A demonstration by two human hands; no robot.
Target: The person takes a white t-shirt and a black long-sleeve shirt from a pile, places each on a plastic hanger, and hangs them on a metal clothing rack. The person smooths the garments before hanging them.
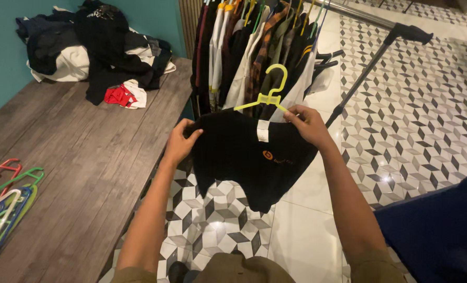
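Both hands, left hand [180,144] and right hand [308,124], have fingers grasping black shirt [249,157]; loosely seated yellow hanger [267,90] above the fingers could slip out.

Clothes pile [94,50] on bench [81,173], rack [265,47] right.

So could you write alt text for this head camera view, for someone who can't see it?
Two bare hands hold up a black garment on a yellow hanger, the left hand at one shoulder, the right hand at the other by the hanger. Behind it stands a full clothes rack on patterned tile; to the left, a wooden bench bears piled clothes and coloured hangers.
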